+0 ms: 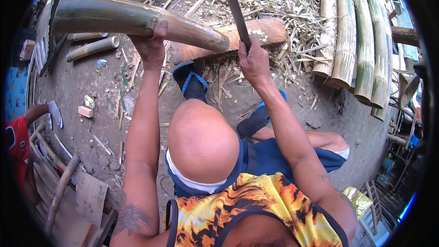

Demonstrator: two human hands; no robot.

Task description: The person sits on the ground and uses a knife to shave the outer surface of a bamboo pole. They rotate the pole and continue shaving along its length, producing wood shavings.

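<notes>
My left hand [153,45] grips a thick green-and-tan bamboo pole [109,14] from below, with the thumb over its near side. The pole slants from the upper left, its right end lying over a reddish-brown wooden block [270,29] on the ground. In my right hand [255,61] is the handle of a long dark machete [232,7]; its blade points up and away, past the top edge of the picture. The blade stands just right of the pole's end, apart from it. Small pale chips lie on the block.
Several long bamboo poles [345,36] lie side by side at the right. Shavings [292,0] cover the far ground. Cut bamboo pieces [93,48] lie at the left. A person in a red shirt [18,144], with a gloved hand, is at the left edge beside wooden poles [61,192].
</notes>
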